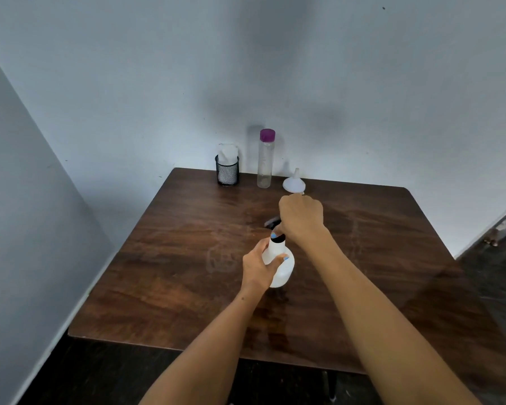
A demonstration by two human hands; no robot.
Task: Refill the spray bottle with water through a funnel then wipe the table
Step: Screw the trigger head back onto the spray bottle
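Left hand [259, 266]: reaches in from the lower edge, forearm angled up and right. Fingers and thumb curl round the white body of the spray bottle [281, 267], gripping it at its upper bulge; thumb tip lies on the front face.

Right hand [301, 216]: forearm crosses from the lower right, wrist bent down over the bottle top. Fingers are curled round the black spray head [275, 226], gripping it; a blurred dark part sticks out to the left of the knuckles. How far the head is seated on the neck cannot be told.

Spray bottle: upright near the middle of the table [164, 258], well apart from every edge. Whether its base touches the top cannot be told.

Back edge, along the wall, left to right: black mesh cup [227, 171] with white cloth [227, 153] standing in it; tall clear bottle [265, 159] with purple cap, upright; white funnel [294, 182], wide mouth down, spout up, just beyond the right hand's knuckles.

Open room: bare wood left of the bottle to the left edge, right of the right forearm to the right edge, and a broad strip toward the near edge, crossed by both forearms. Faint smears show on the surface.
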